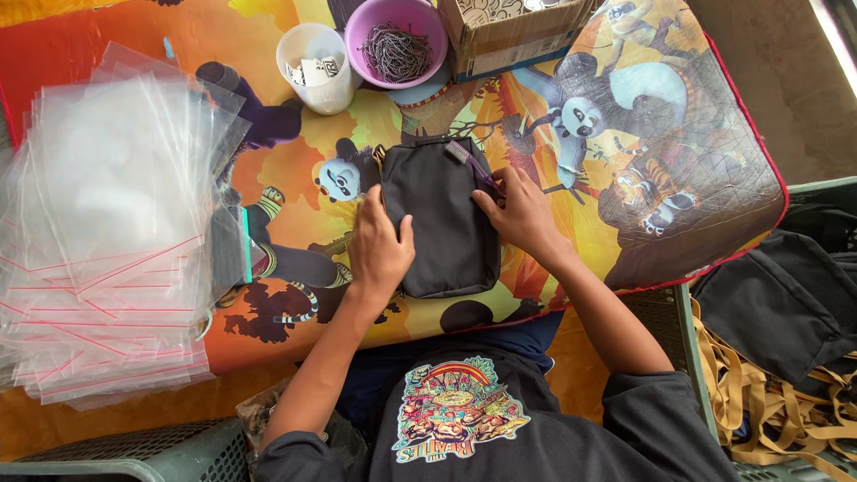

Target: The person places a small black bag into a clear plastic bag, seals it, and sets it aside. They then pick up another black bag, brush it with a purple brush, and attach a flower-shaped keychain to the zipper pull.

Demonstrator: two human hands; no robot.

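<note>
Material: soft black fabric, a small zip pouch lying flat on a cartoon-printed table cover, directly under both hands.
Left hand: spread open and flat, palm pressing the pouch's left edge; it grips nothing, only pins the cloth down.
Right hand: resting on the pouch's right edge, fingertips curled in at the purple zip that runs up from them; whether they pinch the puller I cannot tell.
Handling: looks light and limp, likely to fold or slide on the slick cover unless held flat; the seamed edges and the zip end seem the surest places to take hold.
Beyond the left hand: a thick stack of clear zip bags with red seal strips, well apart from it.
Ahead of the hands: a white cup of paper tags, a purple bowl of ball chains, a cardboard box.
Off past the right elbow: a crate of more black pouches with tan straps.
</note>
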